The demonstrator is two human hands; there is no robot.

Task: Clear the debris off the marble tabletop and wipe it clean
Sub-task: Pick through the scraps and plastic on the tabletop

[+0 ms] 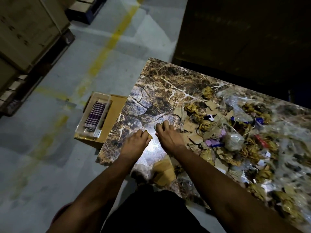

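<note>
The marble tabletop (156, 84), glossy and brown-veined, is bare at its near-left end. Its right half lies under debris (235, 132): torn cardboard, crumpled tan paper wads, clear plastic film. Beside the table, a checked cloth (95, 116) waits in a clear tray on a cardboard box (114, 113). The step is best done by gathering large sheets first, sweeping crumbs toward one edge. The left hand (136, 142) pinches a small yellowish scrap; the right hand (168, 134) curls, fingertips down, on another.
</note>
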